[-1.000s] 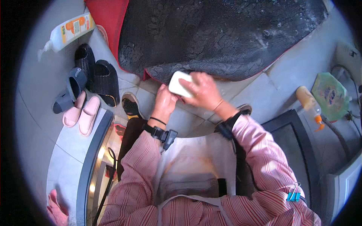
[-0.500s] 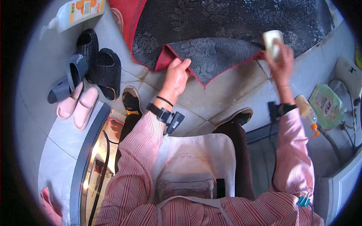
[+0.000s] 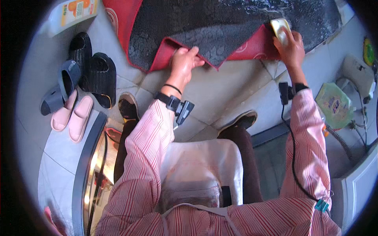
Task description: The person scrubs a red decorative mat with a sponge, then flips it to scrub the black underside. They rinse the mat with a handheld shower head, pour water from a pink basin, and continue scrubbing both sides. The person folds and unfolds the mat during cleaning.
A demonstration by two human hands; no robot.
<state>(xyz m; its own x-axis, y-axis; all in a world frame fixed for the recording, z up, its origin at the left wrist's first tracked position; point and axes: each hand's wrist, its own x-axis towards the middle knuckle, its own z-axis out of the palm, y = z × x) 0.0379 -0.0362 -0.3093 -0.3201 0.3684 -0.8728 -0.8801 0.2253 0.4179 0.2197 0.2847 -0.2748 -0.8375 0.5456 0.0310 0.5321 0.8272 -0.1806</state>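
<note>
A large floor mat (image 3: 173,21), red on one face and dark grey with an embossed pattern on the other, lies ahead with whitish wet streaks on its dark side. Its near edge is folded, showing red strips. My left hand (image 3: 184,65) is closed on that folded edge, near a corner that points toward me. In my right hand (image 3: 291,48) is a pale cream, hand-sized block (image 3: 280,28), its fingers wrapped round it. Whether it is a brush or soap I cannot tell. The block is at the mat's right part, beside the red fold.
Black slippers (image 3: 103,74), grey slippers (image 3: 67,78) and pink slippers (image 3: 80,118) are on the left. A large bottle (image 3: 75,13) is at the upper left. To the right are a greenish package (image 3: 334,104) and a hose (image 3: 338,139). My shoes (image 3: 240,120) rest on the tiles.
The mat's near edge has shifted, and more of its red face shows between my hands. My right hand has moved slightly up with the block. The whole view has shifted a little.
</note>
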